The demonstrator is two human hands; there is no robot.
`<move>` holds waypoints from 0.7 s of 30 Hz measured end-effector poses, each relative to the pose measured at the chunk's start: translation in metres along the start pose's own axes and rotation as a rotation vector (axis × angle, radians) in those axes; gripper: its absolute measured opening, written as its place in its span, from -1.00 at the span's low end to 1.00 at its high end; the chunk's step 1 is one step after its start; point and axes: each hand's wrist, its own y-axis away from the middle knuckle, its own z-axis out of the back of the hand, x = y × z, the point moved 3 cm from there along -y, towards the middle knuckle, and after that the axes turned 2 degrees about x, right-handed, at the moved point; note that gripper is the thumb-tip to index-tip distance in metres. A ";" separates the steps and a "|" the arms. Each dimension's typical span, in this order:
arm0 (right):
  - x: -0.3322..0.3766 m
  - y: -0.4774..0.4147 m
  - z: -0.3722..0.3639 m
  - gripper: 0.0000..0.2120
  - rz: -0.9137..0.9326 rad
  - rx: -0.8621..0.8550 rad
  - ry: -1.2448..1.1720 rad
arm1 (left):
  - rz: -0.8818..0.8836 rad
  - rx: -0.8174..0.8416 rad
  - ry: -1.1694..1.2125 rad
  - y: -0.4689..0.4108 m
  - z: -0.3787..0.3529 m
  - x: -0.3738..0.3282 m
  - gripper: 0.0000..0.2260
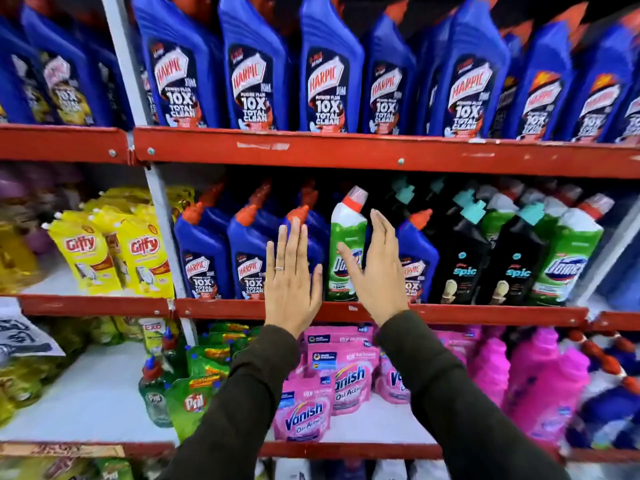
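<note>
My left hand (292,282) and my right hand (379,271) are raised with straight fingers in front of the middle shelf (485,315). Between them stands a green and white Domex bottle (348,244) with a red cap. Neither hand holds anything; whether either touches a bottle I cannot tell. The left hand, with a ring on one finger, covers a blue Harpic bottle (311,230). Another blue Harpic bottle (419,254) stands just right of the right hand. Both arms wear dark sleeves.
Blue Harpic bottles (254,64) fill the top shelf, more (202,254) stand at middle left. Black Spic bottles (464,258) and another Domex bottle (568,258) stand at right. Yellow Giffy pouches (114,251) are left. Pink Vanish pouches (304,407) lie below.
</note>
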 end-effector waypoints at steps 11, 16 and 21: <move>-0.014 -0.037 -0.042 -0.22 -0.167 -0.019 0.015 | -0.013 0.027 -0.017 0.023 -0.072 0.022 -0.37; -0.012 -0.031 -0.027 -0.25 -0.156 -0.106 -0.038 | -0.016 -0.040 0.012 0.022 -0.084 0.023 -0.42; -0.007 -0.022 0.009 -0.27 -0.138 -0.237 -0.058 | -0.037 -0.057 -0.008 0.025 -0.088 0.023 -0.35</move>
